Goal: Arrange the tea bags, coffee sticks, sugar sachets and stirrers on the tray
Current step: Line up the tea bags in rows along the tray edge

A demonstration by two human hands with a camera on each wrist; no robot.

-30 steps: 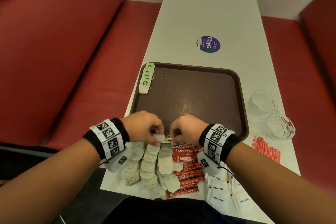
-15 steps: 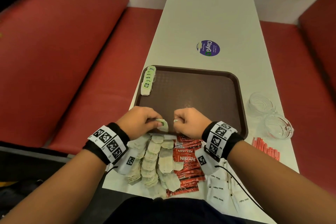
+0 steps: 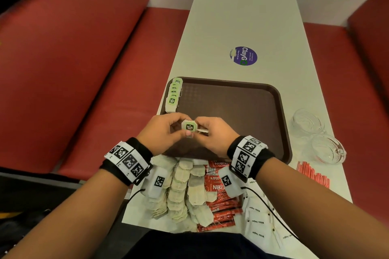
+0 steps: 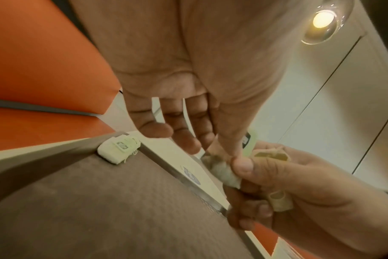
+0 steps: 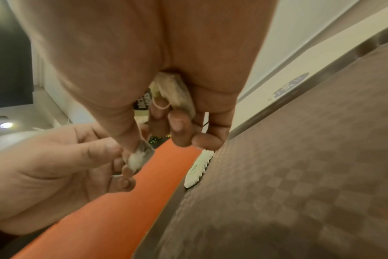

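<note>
Both hands up over the near edge of the brown tray (image 3: 242,99), sharing one tea bag (image 3: 189,127): left hand (image 3: 163,132) with fingers (image 4: 184,140) curled and thumb pinching the bag's soft paper body, right hand (image 3: 212,135) pinching the same bag from the other side, green tag face up between them. Likely step: folding tag and string tidy before laying the bag down. Already placed: a short row of tea bags (image 3: 173,94) along the tray's far-left rim, overlapping like tiles. Still waiting on the white surface (image 3: 242,17) near the body: a heap of loose tea bags (image 3: 183,191), red Nescafe coffee sticks (image 3: 221,206), white sugar sachets (image 3: 259,223), and red stirrers (image 3: 313,174) off to the right, just beside two glass cups (image 3: 315,132). Risks, as a judgement: thin paper pulled from both sides could tear or spill; a loose string could snag the neighbouring bag and drag the row askew; a bag set too close to the raised rim could ride up on it and tip off toward the red bench (image 3: 84,69), since the tray's left side sits right at the surface's edge. Plenty of open tray floor to the right of the row; a wrist swung wide to the right could knock the cups
</note>
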